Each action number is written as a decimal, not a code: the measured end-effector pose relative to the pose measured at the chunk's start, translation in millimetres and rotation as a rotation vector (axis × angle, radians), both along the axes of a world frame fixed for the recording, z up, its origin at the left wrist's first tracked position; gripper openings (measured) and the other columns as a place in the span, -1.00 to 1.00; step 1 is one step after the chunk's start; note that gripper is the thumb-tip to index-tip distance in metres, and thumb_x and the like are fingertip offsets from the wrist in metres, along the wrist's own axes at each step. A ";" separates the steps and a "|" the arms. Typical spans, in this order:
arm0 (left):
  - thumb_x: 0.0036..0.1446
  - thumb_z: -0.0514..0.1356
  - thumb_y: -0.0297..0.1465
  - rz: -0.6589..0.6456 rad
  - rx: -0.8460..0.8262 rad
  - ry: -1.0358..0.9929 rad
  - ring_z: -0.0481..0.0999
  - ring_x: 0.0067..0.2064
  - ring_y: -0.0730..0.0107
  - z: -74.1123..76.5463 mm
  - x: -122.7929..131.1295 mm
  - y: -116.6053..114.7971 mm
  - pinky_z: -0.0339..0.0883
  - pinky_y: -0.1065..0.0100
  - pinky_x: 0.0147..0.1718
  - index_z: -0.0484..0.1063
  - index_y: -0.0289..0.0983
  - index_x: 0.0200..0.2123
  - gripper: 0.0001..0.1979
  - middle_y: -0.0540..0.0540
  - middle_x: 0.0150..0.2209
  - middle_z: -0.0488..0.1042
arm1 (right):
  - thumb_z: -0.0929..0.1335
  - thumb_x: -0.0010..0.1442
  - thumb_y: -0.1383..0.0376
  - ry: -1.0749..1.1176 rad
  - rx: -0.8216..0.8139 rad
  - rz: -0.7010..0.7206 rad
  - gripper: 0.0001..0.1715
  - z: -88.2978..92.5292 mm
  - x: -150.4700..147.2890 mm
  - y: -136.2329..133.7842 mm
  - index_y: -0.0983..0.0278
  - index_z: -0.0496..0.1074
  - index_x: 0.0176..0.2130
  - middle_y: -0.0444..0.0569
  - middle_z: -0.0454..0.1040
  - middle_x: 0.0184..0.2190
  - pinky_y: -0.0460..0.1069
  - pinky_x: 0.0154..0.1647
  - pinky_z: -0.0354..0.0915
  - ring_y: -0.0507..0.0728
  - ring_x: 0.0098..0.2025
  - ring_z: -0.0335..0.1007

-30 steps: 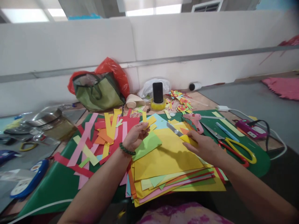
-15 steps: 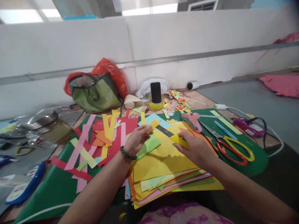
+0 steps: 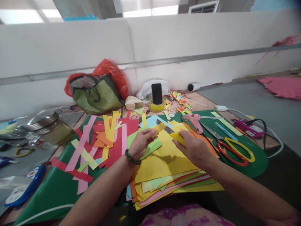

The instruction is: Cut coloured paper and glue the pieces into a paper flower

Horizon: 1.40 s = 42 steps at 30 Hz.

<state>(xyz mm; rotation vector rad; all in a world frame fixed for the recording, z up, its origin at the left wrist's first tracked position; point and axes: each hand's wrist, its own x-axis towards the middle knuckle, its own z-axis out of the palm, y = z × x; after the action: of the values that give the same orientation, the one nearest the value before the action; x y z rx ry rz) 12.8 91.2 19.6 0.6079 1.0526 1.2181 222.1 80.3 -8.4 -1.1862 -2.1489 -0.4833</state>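
Observation:
My left hand [image 3: 144, 141], with a dark bead bracelet at its wrist, pinches a small yellow paper strip [image 3: 160, 128]. In my right hand [image 3: 194, 147] is a yellow-handled knife [image 3: 176, 137]; its broad dark blade points up and left, partly behind the paper strip. Both hands are over a thick stack of coloured paper [image 3: 162, 166] with yellow sheets on top. A light green sheet [image 3: 152, 147] lies beside my left hand. My right fingers cover much of the handle.
Red-and-yellow-handled scissors [image 3: 231, 152], a pink glue gun [image 3: 195, 121] and a purple power device [image 3: 248, 128] lie to the right. Coloured paper strips [image 3: 81, 147] cover the green mat's left side. Behind stand a phone [image 3: 156, 93] on a tape roll and a green bag [image 3: 96, 94].
My left hand has shifted slightly right with the paper strip, which overlaps the blade more. My right hand and the knife have moved slightly left and up.

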 end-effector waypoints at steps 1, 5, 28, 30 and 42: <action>-0.51 0.54 -0.31 0.015 0.000 -0.006 0.47 -0.43 0.52 -0.2 -0.9 0.6 0.29 0.47 -0.36 0.51 -0.32 -0.56 -0.61 -0.02 -0.50 0.52 | 0.11 0.38 0.07 0.011 0.005 -0.015 -0.53 0.2 3.3 1.3 0.33 0.40 -0.23 0.03 0.50 -0.48 -0.06 -0.60 0.08 0.09 -0.57 0.39; -0.44 0.52 -0.36 0.074 0.012 0.003 0.46 -0.46 0.55 2.4 -13.0 8.6 0.31 0.49 -0.38 0.49 -0.32 -0.55 -0.66 0.00 -0.51 0.51 | 0.16 0.33 0.02 0.052 -0.078 -0.152 -0.54 2.5 19.9 6.8 0.33 0.39 -0.17 -0.01 0.47 -0.54 -0.07 -0.63 0.04 0.10 -0.59 0.38; -0.21 0.24 -0.45 0.030 -0.007 1.336 0.47 -0.28 0.19 -24.7 -81.4 51.6 0.22 0.28 -0.25 0.44 -0.24 -0.60 -0.98 -0.07 -0.46 0.54 | 0.30 0.23 0.48 -0.714 -0.404 0.432 -0.81 34.4 -101.8 45.0 0.40 0.47 -0.16 0.16 0.53 -0.25 -0.02 -0.41 0.26 0.22 -0.14 0.41; -0.21 0.26 -0.45 0.021 -0.031 1.420 0.48 -0.18 0.07 -22.7 -81.9 51.1 0.20 0.20 -0.14 0.43 -0.24 -0.60 -0.96 -0.13 -0.40 0.56 | 0.28 0.20 0.54 -0.769 -0.401 0.459 -0.77 28.4 -118.9 51.3 0.43 0.47 -0.16 0.16 0.55 -0.29 -0.02 -0.42 0.25 0.20 -0.20 0.44; 0.20 0.01 -0.05 0.124 0.118 1.079 0.44 -0.48 0.27 -1.9 -73.9 40.9 0.21 0.31 -0.43 0.38 -0.27 -0.61 -0.50 -0.14 -0.60 0.42 | 0.19 0.26 0.52 -0.686 -0.263 0.413 -0.71 30.9 -100.3 62.7 0.45 0.45 -0.15 0.20 0.52 -0.29 -0.01 -0.40 0.21 0.18 -0.27 0.44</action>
<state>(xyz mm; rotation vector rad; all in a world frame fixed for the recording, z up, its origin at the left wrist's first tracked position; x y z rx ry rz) -61.1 132.1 17.7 1.3816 1.9280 1.0385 121.7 142.9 22.5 -0.7141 -3.0336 -0.4732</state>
